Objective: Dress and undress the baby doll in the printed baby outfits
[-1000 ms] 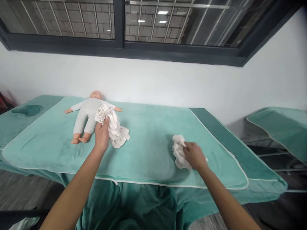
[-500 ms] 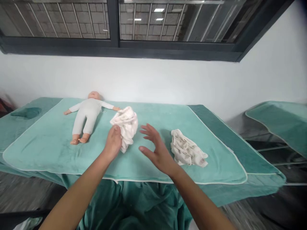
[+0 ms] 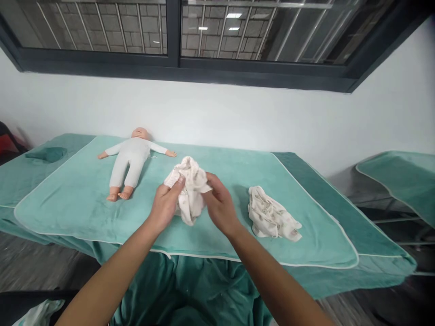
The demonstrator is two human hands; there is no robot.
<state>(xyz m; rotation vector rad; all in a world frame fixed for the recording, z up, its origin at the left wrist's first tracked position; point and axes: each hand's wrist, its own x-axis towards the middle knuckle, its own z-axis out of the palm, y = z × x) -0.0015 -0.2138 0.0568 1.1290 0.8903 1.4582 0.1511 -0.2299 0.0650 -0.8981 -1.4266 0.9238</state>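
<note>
Between my two hands, above the green mat, is a crumpled white piece of baby clothing (image 3: 190, 190); its exact kind is hidden by the folds. My left hand (image 3: 166, 201) grips its left side, thumb on top. On the right side, my right hand (image 3: 220, 201) pinches an edge of the cloth, its fingertips partly hidden. A second crumpled white garment with small printed marks (image 3: 272, 215) lies on the mat to the right of my right hand. Farther back on the left, a baby doll (image 3: 129, 156) in a white outfit lies on its back, arms spread.
The green mat (image 3: 84, 199) with pale piping covers a padded bed against the white wall (image 3: 217, 113). A dark-framed window (image 3: 200, 68) is above. Another green-covered surface (image 3: 404, 181) stands at the right. A small dark green bundle (image 3: 46, 154) lies far left.
My right hand has moved in from open beside the garment and now pinches it. The left hand still holds it and has shifted slightly right. The view has shifted a little.
</note>
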